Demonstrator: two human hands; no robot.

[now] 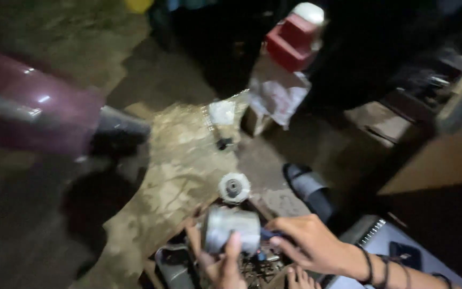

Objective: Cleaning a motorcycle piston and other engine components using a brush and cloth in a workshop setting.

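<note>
My left hand (224, 265) grips a grey metal cylinder (232, 229) from below, thumb up against its side. At the cylinder's right end my right hand (308, 243), with dark bands on its wrist, pinches a small dark part (270, 234). Just beyond the cylinder a round, ribbed metal disc with a dark centre (234, 188) lies on the ground. Under my hands sits a jumble of dark metal parts (258, 267). The picture is blurred.
Dirty concrete floor (180, 155). A dark red vehicle body and black tube (44, 112) fill the left. A sandal (308, 187) lies right of the disc. A red box (291, 40) on crumpled white wrapping stands behind. Cardboard (445, 160) at right; a small black piece (223, 143) on the floor.
</note>
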